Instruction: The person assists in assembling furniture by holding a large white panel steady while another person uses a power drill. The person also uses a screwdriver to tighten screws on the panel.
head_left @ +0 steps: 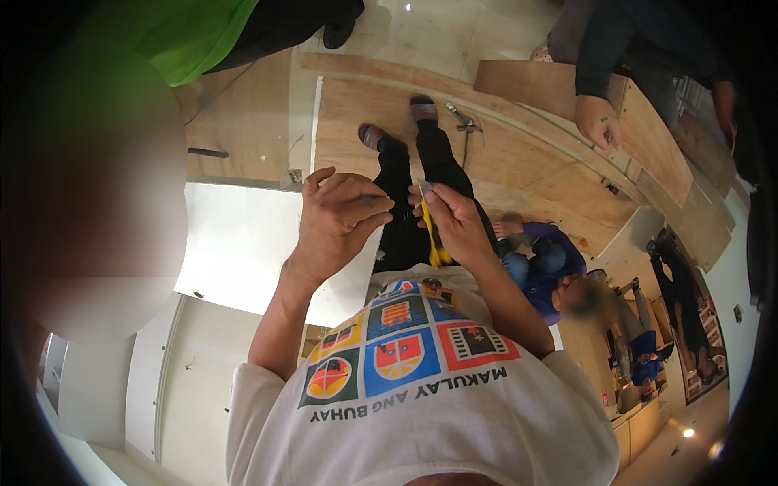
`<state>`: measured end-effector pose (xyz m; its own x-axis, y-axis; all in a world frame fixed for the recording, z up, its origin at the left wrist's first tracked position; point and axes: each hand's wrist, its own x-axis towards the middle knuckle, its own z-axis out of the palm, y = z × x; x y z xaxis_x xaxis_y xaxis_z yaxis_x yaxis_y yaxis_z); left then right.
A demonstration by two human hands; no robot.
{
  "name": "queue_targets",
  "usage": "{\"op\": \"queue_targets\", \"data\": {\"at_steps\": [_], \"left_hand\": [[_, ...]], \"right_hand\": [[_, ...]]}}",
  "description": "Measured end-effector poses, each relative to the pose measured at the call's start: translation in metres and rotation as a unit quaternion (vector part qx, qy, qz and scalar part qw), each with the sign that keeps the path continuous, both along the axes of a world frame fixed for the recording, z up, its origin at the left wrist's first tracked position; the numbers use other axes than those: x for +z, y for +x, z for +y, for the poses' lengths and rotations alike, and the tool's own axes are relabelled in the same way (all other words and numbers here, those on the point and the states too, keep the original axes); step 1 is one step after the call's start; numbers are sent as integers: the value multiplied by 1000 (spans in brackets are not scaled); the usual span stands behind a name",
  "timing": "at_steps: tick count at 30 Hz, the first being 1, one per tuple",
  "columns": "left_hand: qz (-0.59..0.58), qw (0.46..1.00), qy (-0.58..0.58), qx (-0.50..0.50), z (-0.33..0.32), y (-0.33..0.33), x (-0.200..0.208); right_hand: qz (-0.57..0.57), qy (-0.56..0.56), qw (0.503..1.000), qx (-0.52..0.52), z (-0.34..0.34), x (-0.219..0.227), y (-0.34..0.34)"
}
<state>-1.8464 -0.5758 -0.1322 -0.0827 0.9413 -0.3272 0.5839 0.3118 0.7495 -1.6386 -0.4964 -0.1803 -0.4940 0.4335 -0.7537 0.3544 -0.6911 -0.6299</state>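
Observation:
My left hand is raised over my lap, thumb and fingertips pinched together; anything between them is too small to make out. Facing it, my right hand is closed, its thumb pressing on a small flat grey piece. A bright yellow thing hangs or lies just below the right hand, against my dark trousers; its kind is unclear, and I cannot tell whether the hand also holds it. A small gap separates the two hands.
A hammer lies on a plywood sheet beside my feet. To the left is a white panel. A person's hand rests by an upright wooden board. Someone in purple crouches at right; another in green is close at left.

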Motion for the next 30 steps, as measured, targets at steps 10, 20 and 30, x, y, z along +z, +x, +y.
{"op": "queue_targets", "data": {"at_steps": [10,20,30], "left_hand": [[43,993,-111,-15,18,-2,16],[45,993,-110,-26,15,0,11],[40,994,-103,-4,14,3,9]], "right_hand": [[13,-12,976,219,44,0,-40],[41,-51,965,256,48,-16,-43],[38,-48,969,241,47,-9,-42]]}}
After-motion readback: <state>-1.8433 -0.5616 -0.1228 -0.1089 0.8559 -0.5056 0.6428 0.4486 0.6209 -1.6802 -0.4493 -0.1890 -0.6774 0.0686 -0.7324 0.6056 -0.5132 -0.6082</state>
